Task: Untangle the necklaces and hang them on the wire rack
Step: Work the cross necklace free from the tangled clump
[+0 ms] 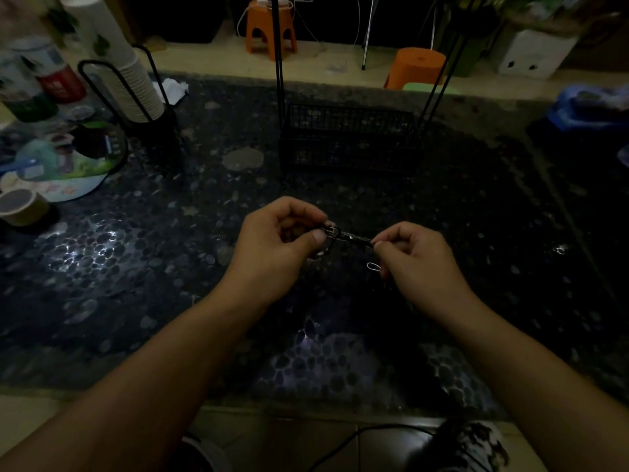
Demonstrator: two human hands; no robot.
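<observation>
A tangle of dark necklace cord with small metal clasps [347,236] is stretched between my two hands above the dark speckled table [136,267]. My left hand [275,243] pinches its left end between thumb and fingers. My right hand [415,257] pinches the right end, and a small silver loop [373,266] hangs just below those fingers. The black wire rack [347,141] stands further back at the table's middle, its basket low and thin black uprights rising out of view. The scene is dim, so I cannot separate the individual necklaces.
At the back left stand a stack of paper cups in a wire holder [136,90], bottles [51,83], a round fan [64,165] and a tape roll [20,206]. Orange stools [270,27] sit on the floor beyond. A blue object [592,107] lies far right.
</observation>
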